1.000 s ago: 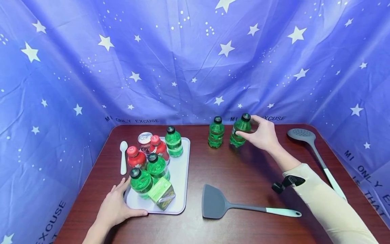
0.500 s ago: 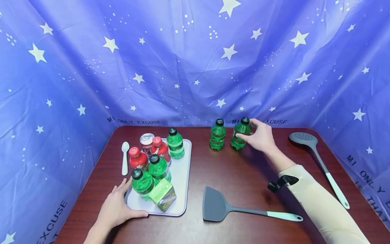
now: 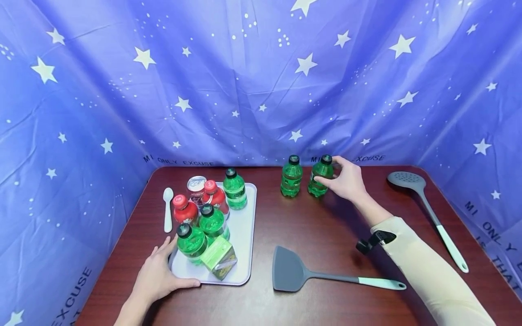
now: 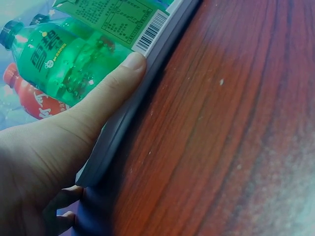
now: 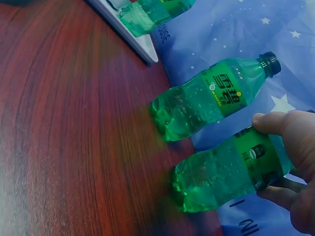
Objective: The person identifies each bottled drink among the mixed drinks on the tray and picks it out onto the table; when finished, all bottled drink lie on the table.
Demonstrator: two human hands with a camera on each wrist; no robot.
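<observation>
My right hand holds a green soda bottle with a black cap, thumb on one side and fingers on the other. The bottle stands upright near the back edge, a small gap from a matching soda bottle on its left. In the right wrist view, both bases appear to be on the table. My left hand grips the near left corner of a pale tray. Its thumb lies on the rim. The tray bears several green bottles, two red-capped bottles, a can and a green carton.
A grey spatula with a mint handle lies at the table's front middle. On the right lies a slotted skimmer, partly near my right forearm. A white spoon is left of the tray. Starry blue cloth surrounds the table.
The green bottle in my right hand has come slightly left, closer to its neighbour, and has gone from tilted to upright. My left hand stays at the tray corner; the head view shifts slightly.
</observation>
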